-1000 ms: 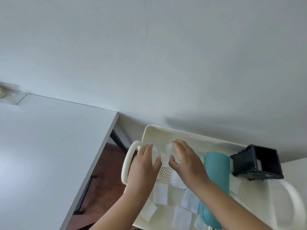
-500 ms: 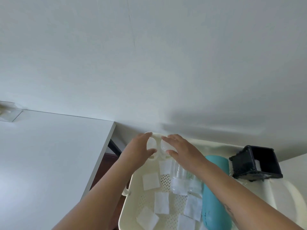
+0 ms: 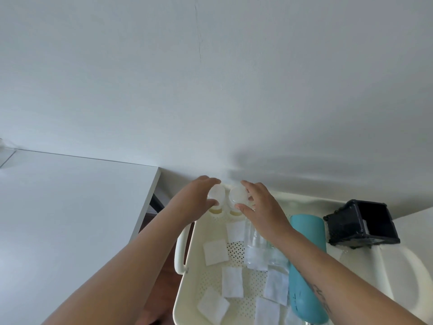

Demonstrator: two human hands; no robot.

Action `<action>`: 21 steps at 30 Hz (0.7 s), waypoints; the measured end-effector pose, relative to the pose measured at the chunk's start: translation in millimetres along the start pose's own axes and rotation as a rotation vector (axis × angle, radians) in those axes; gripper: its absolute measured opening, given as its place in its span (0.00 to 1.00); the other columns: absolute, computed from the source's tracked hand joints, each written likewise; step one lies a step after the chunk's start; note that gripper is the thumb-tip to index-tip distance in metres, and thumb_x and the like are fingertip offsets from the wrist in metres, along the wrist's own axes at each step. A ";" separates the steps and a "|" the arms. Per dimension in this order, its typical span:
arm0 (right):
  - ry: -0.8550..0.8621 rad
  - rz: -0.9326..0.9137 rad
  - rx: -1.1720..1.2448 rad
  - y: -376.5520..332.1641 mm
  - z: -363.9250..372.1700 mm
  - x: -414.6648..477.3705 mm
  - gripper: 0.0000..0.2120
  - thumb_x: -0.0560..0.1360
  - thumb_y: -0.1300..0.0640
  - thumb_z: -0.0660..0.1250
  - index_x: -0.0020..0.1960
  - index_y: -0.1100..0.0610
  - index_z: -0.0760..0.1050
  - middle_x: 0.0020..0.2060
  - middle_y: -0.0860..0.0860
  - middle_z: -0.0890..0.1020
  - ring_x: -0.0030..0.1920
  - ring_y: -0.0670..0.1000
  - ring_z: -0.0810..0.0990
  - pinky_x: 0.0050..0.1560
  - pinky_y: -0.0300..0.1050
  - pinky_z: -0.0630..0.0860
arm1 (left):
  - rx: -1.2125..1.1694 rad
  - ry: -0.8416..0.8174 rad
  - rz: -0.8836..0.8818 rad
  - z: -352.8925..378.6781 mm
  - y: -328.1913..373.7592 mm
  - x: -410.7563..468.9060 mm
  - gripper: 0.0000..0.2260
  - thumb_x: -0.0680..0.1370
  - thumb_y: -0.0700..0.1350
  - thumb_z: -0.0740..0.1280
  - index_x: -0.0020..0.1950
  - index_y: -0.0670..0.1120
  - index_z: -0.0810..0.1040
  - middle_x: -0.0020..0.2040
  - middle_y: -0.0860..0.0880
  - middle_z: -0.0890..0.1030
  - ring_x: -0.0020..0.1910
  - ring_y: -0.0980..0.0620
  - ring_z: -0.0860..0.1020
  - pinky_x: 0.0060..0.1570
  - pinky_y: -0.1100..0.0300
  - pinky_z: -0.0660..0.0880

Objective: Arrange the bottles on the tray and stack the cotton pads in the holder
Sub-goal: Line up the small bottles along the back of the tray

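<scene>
Both hands now farther up-frame than before, left hand [image 3: 196, 200] and right hand [image 3: 262, 207] each clasped on a small bottle [image 3: 216, 195] at tray [image 3: 185, 292] top edge.

Plain white wall [image 3: 210, 78] fills the upper view, thin vertical hairline crack [image 3: 199, 41] near centre. White bench [image 3: 70, 207] at left, butted to the wall. Dark wood floor [image 3: 164, 273] in the gap beside it. Soft diffuse light.

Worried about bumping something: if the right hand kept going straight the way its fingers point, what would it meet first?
Likely the wall: the right hand, gripping a small white-capped bottle, points past the tray's far rim. Depth is uncertain.
</scene>
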State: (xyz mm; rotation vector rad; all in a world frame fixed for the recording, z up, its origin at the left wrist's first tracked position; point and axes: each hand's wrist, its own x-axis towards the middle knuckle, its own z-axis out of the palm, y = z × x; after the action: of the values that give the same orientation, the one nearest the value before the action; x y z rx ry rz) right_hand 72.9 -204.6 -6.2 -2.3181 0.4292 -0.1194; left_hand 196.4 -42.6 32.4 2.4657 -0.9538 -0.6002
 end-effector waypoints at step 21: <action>0.118 0.127 0.082 -5.0 16.3 -12.6 0.28 0.76 0.53 0.68 0.73 0.49 0.62 0.62 0.46 0.70 0.58 0.47 0.73 0.57 0.50 0.77 | -0.056 0.061 0.073 -3.1 -9.9 -2.4 0.29 0.75 0.48 0.73 0.73 0.50 0.67 0.66 0.50 0.74 0.57 0.51 0.77 0.57 0.52 0.75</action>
State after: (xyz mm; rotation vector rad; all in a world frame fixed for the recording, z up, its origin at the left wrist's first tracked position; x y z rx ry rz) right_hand 65.9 -186.0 -13.6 -2.2041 0.6177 -0.2084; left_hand 201.5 -33.5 30.2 2.3745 -0.9852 -0.5177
